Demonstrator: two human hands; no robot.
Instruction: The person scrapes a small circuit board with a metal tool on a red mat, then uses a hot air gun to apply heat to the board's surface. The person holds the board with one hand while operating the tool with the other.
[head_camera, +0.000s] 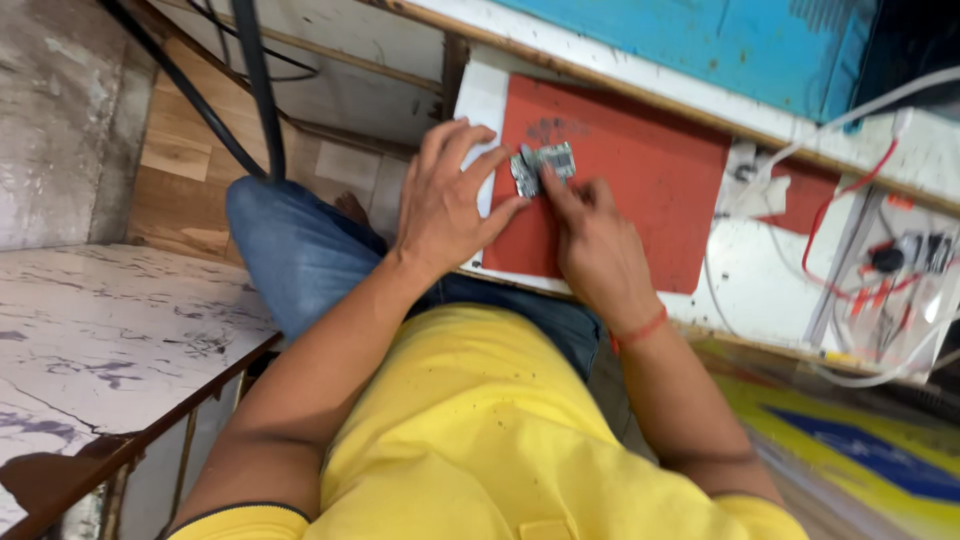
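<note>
Two small grey-green circuit boards (541, 166) lie together on a red mat (640, 190) on the white workbench. My left hand (447, 198) rests at the mat's near-left edge, fingers spread, with its fingertips touching the boards' left side. Pressed against the boards from the right are the fingers of my right hand (592, 238), pinching or holding them down. A red thread band circles my right wrist. My yellow shirt and blue jeans fill the lower middle of the view.
To the right on the white workbench (760, 300) sit a clear-cased electronic unit with red and white wires (900, 270). A blue panel (730, 40) stands behind. Black cables (255, 90) hang at the upper left. A marbled white surface (90, 340) lies at the left.
</note>
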